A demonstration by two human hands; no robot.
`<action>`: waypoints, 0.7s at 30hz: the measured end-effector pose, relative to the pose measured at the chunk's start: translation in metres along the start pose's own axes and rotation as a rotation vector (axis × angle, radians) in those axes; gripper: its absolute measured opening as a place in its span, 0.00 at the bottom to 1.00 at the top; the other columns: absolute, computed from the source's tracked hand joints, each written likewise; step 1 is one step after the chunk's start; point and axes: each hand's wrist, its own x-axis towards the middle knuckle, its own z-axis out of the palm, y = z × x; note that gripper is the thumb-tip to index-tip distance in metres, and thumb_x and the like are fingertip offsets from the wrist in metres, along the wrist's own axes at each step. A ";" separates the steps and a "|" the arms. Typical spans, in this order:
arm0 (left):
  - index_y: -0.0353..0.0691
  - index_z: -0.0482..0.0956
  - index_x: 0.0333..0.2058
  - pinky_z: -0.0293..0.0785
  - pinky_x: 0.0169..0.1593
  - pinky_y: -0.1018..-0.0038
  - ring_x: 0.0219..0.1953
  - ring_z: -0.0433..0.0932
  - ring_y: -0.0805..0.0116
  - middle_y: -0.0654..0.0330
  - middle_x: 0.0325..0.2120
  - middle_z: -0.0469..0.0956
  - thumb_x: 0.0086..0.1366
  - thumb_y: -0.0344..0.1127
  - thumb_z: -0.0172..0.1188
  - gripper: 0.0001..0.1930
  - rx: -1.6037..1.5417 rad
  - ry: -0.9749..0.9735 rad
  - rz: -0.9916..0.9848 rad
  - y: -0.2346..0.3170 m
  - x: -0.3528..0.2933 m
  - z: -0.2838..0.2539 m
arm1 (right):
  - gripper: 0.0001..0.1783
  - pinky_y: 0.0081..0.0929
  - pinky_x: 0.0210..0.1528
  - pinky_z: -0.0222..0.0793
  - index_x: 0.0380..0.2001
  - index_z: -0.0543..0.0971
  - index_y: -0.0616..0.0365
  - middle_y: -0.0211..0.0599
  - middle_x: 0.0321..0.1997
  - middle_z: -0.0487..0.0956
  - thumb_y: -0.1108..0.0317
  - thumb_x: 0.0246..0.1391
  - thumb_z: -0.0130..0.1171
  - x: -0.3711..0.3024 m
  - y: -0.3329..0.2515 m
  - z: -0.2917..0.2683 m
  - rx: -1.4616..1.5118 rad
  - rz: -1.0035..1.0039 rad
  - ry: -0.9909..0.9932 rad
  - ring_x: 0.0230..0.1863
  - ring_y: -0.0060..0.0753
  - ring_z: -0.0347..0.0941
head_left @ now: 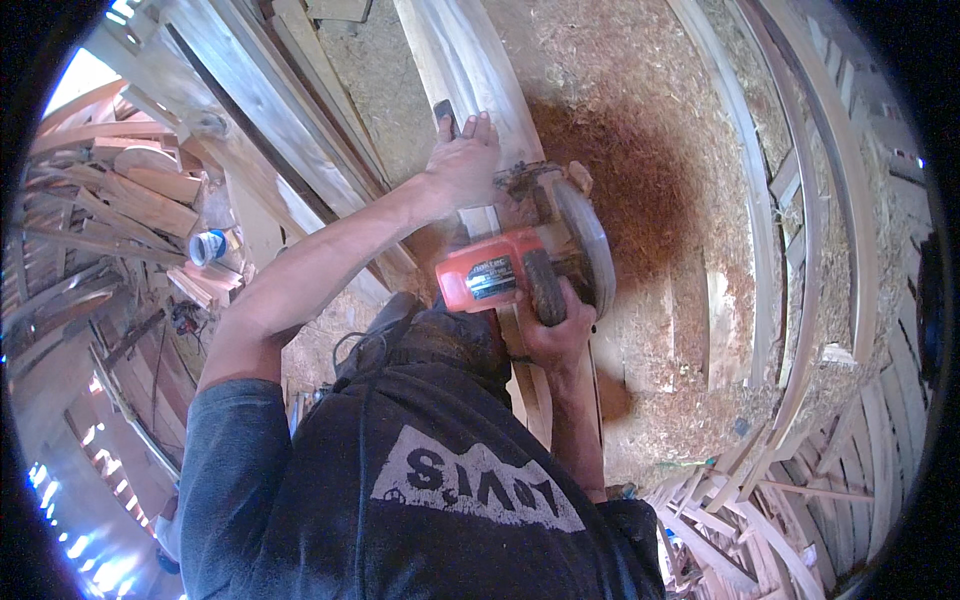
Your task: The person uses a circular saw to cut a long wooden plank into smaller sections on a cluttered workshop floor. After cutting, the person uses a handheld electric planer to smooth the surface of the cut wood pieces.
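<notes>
Under the right hand (555, 335) sits an orange-red plastic circular saw (525, 270) with a black grip, a black label panel and a dull grey metal blade guard. The left hand (462, 165) rests on a pale, straw-coloured long wooden plank (470, 70). Beyond the saw the tan sawdust-covered floor (700, 330) bears a rust-brown patch (620, 190). Below both hands, the dark navy shirt (400, 480) carries a whitish print.

My right hand (555, 330) grips the saw (525, 265), which sits on the plank (470, 70). My left hand (465, 160) presses the plank just beyond it. Sawdust (620, 170) lies right of both.
</notes>
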 end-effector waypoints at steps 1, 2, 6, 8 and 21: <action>0.19 0.54 0.70 0.42 0.76 0.37 0.77 0.53 0.43 0.32 0.73 0.53 0.57 0.65 0.69 0.60 0.009 0.008 0.009 -0.001 -0.001 0.000 | 0.15 0.39 0.33 0.73 0.38 0.83 0.58 0.41 0.25 0.81 0.62 0.51 0.75 0.003 -0.003 0.001 0.027 -0.001 0.002 0.26 0.44 0.81; 0.20 0.58 0.69 0.42 0.76 0.38 0.77 0.55 0.43 0.32 0.73 0.55 0.57 0.63 0.69 0.57 0.019 0.016 0.022 0.000 -0.002 -0.006 | 0.15 0.39 0.34 0.73 0.38 0.83 0.58 0.41 0.25 0.82 0.62 0.51 0.75 0.002 0.001 0.004 -0.077 -0.049 0.070 0.27 0.44 0.81; 0.27 0.75 0.60 0.47 0.75 0.41 0.72 0.65 0.46 0.35 0.68 0.65 0.58 0.59 0.71 0.43 0.059 -0.032 0.063 0.000 0.001 -0.022 | 0.16 0.36 0.35 0.75 0.40 0.84 0.59 0.42 0.27 0.84 0.62 0.51 0.75 0.012 -0.003 0.008 -0.048 -0.022 0.068 0.28 0.42 0.82; 0.30 0.83 0.52 0.49 0.74 0.43 0.68 0.70 0.47 0.37 0.63 0.73 0.57 0.57 0.71 0.35 0.063 0.005 0.065 -0.003 0.002 -0.021 | 0.16 0.35 0.36 0.76 0.40 0.84 0.60 0.41 0.27 0.84 0.63 0.52 0.75 0.019 -0.007 0.009 0.062 0.036 -0.009 0.29 0.38 0.83; 0.42 0.88 0.37 0.83 0.44 0.55 0.43 0.86 0.47 0.47 0.36 0.86 0.57 0.35 0.66 0.09 -0.178 0.169 0.066 -0.017 0.013 -0.022 | 0.16 0.34 0.41 0.77 0.44 0.85 0.64 0.45 0.33 0.87 0.67 0.54 0.72 0.050 -0.016 0.023 0.070 0.014 -0.031 0.35 0.30 0.84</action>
